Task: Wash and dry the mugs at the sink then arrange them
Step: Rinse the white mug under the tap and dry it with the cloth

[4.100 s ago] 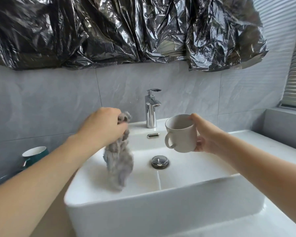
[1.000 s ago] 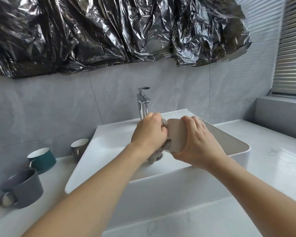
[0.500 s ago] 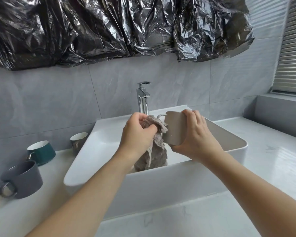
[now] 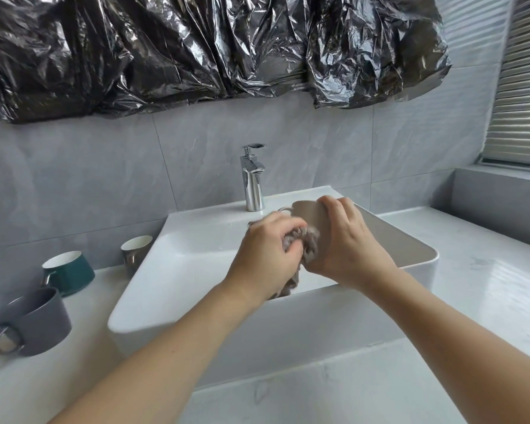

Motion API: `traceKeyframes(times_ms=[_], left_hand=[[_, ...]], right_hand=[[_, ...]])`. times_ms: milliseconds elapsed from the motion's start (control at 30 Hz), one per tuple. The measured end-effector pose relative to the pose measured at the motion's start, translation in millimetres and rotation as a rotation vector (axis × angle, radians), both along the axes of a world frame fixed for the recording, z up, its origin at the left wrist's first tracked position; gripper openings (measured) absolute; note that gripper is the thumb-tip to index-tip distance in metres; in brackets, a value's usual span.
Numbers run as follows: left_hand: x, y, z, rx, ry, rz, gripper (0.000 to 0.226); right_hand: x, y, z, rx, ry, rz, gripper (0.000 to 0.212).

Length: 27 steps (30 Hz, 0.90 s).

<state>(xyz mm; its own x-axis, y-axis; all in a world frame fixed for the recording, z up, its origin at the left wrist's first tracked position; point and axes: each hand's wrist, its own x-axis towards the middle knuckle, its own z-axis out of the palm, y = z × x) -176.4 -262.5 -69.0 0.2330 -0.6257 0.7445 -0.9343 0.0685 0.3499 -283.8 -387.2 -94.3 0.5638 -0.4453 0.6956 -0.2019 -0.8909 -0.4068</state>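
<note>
Mug in hand: the beige mug point(image 4: 311, 217) is held tipped on its side above the right part of the sink point(image 4: 196, 258), its handle toward the faucet point(image 4: 253, 179).
Right hand: the right hand point(image 4: 346, 243) has its fingers curled over the mug's base and wall, a full wrap.
Left hand: the left hand point(image 4: 266, 255) is bunched round the grey cloth point(image 4: 306, 240), pressing it against the mug near its mouth; a tail of cloth hangs into the basin.
Risk, slip: likely the mug is wet, so the rubbing could twist it out of the right hand's grasp and drop it onto the hard basin, chipping it.
Risk, knock: the handle sits near the faucet, and a wide stroke could strike metal.
Risk, missed spots: the inside is hidden from view, so I cannot tell whether the cloth reaches it; damp may remain.
Count, mugs: four, namely the beige one in hand, plus a grey mug point(image 4: 32, 322), a green mug point(image 4: 69, 272) and a small metallic mug point(image 4: 135, 250) on the counter point(image 4: 471, 270) to the left of the sink.
Count, cloths: one.
Count, faucets: one, at the far rim.
</note>
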Motion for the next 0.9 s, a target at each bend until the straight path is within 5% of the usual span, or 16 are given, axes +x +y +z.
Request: traceKeyframes(times_ms=[100,300,567,633,733,833,900], left_hand=[[1.3,7.2,-6.0,0.048,0.069,-0.048,0.024],[-1.6,-9.0,18.3,0.210,0.471,0.226,0.011],[9.0,-14.9,27.5,0.299,0.619,0.134,0.027],[12.8,-15.8,27.5,0.306,0.640,0.171,0.012],[15.0,-15.0,28.5,0.240,0.779,0.117,0.033],[21.2,-9.9,27.6,0.203,0.935,0.069,0.014],[30.5,-3.0,26.8,0.200,1.056,0.027,0.022]], right_hand=[[0.6,-0.5,-0.8,-0.016,0.010,0.003,0.096],[0.4,2.6,0.9,-0.029,0.045,-0.019,0.096],[0.2,2.7,1.5,-0.064,0.051,-0.012,0.100],[0.0,4.3,1.3,-0.080,0.054,0.000,0.101],[-1.1,4.0,2.4,-0.040,0.013,0.057,0.107],[-2.7,-0.9,4.3,0.024,-0.020,0.147,0.122],[-2.6,-4.0,4.0,0.057,0.016,0.214,0.128]])
